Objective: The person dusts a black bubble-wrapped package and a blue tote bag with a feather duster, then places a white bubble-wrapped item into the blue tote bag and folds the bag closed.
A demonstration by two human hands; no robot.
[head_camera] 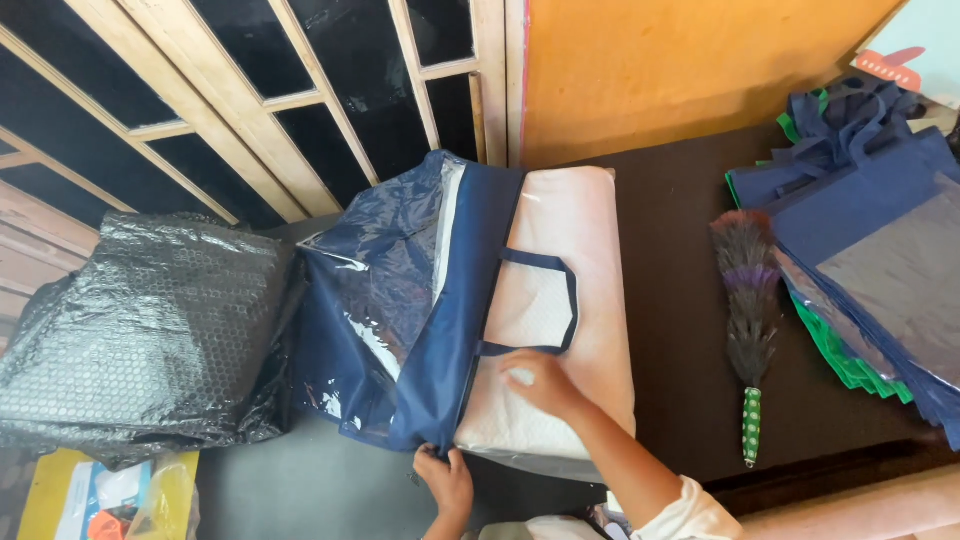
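A navy blue storage bag [400, 290] with clear plastic panels lies half open on a dark table [680, 300]. Inside it sits a pale pink folded quilt [570, 270], wrapped in clear plastic. A navy carry handle [545, 300] loops across the quilt. My left hand [445, 480] pinches the bag's near edge at the zip corner. My right hand [540, 382] lies flat on the quilt, fingers spread, just below the handle.
A black bubble-wrap bundle [140, 340] lies to the left. A feather duster [750, 320] with a green handle rests on the table at right, beside a stack of navy and green bags [880, 240]. A glazed wooden frame [300, 100] stands behind.
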